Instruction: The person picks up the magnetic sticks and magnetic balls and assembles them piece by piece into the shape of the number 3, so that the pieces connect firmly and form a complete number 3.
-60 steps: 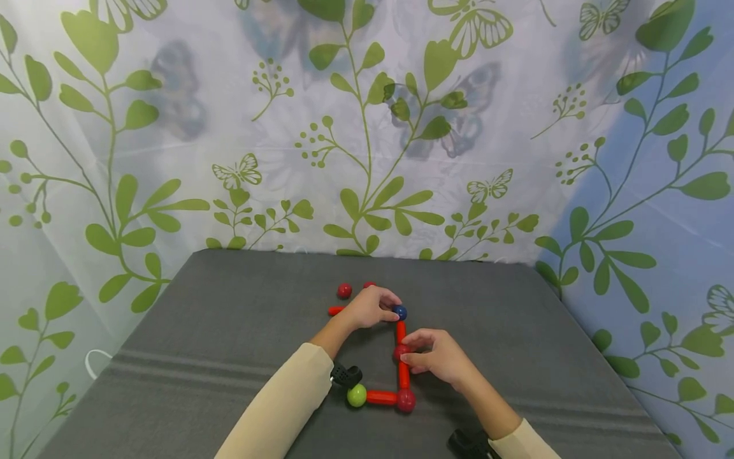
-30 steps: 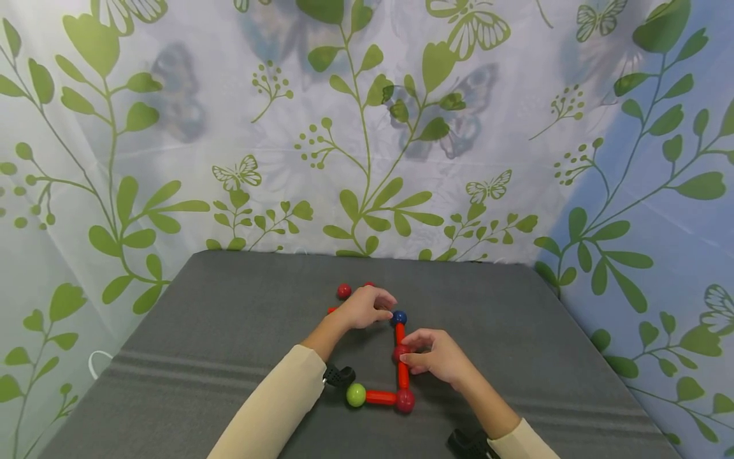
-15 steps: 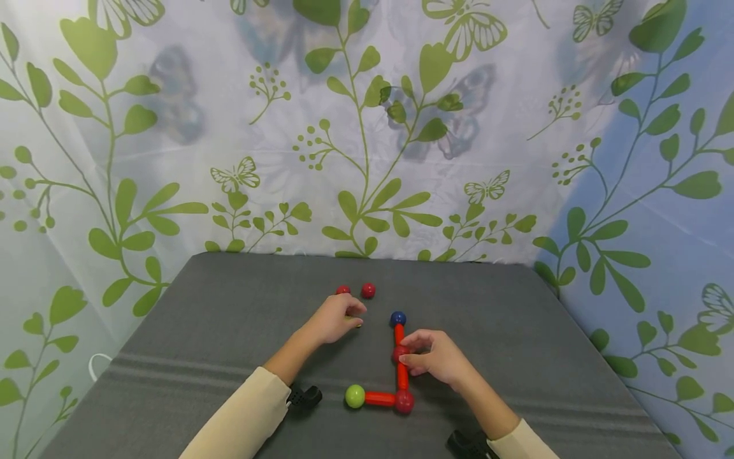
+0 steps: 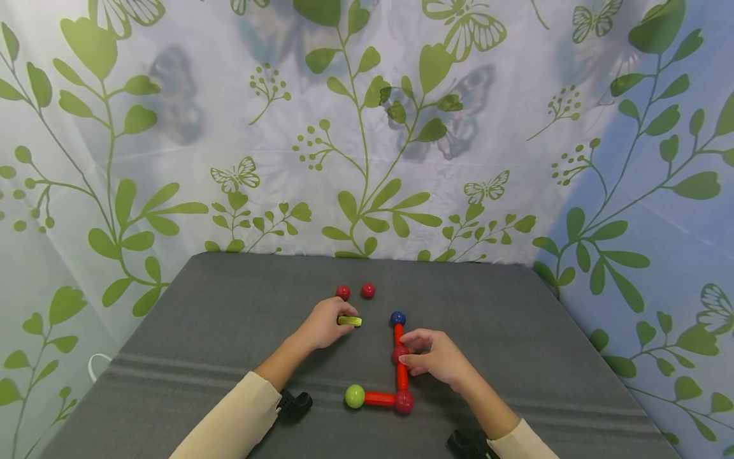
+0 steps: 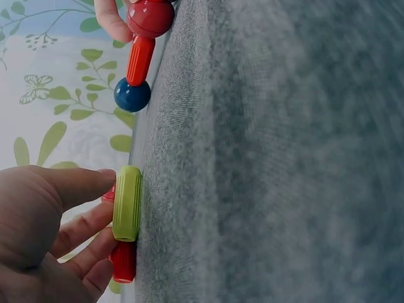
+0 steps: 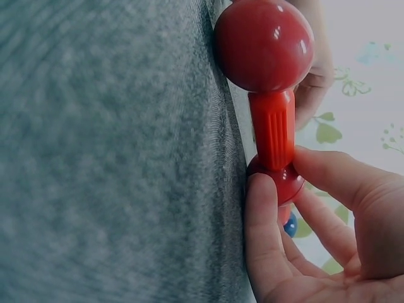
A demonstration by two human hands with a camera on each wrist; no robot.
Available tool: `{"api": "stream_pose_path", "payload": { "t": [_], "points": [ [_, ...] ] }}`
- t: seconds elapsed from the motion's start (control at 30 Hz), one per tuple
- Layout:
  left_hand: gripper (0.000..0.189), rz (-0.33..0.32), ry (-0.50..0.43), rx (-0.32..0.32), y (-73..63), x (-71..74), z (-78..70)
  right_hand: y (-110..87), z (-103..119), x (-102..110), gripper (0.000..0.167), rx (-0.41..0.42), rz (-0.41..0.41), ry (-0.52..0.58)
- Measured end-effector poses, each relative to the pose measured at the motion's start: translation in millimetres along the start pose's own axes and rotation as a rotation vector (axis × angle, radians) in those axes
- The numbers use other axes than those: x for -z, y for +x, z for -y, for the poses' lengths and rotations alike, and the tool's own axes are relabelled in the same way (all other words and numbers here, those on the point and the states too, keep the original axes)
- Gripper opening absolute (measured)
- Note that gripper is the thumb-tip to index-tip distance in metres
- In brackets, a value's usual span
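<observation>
A chain of building pieces lies on the grey table: a lime ball (image 4: 355,396), a red rod (image 4: 380,399), a red corner ball (image 4: 404,401), another red rod (image 6: 274,129), a red middle ball (image 6: 281,183), a further red rod (image 5: 140,61) and a blue end ball (image 4: 397,319). My right hand (image 4: 438,358) pinches the middle ball between thumb and fingers. To the left of the blue ball, my left hand (image 4: 325,323) has thumb and fingers around a lime ribbed rod (image 5: 128,203). Behind that, a loose red rod (image 5: 124,262) shows partly in the left wrist view.
Two loose red balls, one (image 4: 343,292) by my left fingers and the other (image 4: 368,291) to its right, sit toward the back. The grey-covered table (image 4: 487,299) meets a leaf-patterned curtain (image 4: 367,159) at its far edge.
My left hand has let go of the blue ball and moved left to the lime rod. The blue ball sits slightly nearer than before; my right hand has stayed on the middle ball.
</observation>
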State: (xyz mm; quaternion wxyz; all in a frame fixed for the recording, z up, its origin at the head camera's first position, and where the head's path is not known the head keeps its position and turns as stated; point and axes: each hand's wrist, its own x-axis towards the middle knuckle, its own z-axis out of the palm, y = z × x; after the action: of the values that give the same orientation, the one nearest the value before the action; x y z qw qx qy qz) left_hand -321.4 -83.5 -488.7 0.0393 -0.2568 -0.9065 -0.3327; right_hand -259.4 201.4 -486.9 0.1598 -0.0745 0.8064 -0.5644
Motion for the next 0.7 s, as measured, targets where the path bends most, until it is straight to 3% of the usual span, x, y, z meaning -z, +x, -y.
{"api": "stream_pose_path", "payload": {
  "t": [0.4,0.7],
  "points": [
    [0.019,-0.029,0.049,0.069,-0.5,-3.9,-6.6,1.0,-1.2,1.3,0.051,-0.017,0.01,0.012],
    [0.018,-0.04,0.1,0.077,3.4,-5.3,-9.6,0.6,-0.1,0.5,0.051,-0.026,0.01,0.017]
  ]
}}
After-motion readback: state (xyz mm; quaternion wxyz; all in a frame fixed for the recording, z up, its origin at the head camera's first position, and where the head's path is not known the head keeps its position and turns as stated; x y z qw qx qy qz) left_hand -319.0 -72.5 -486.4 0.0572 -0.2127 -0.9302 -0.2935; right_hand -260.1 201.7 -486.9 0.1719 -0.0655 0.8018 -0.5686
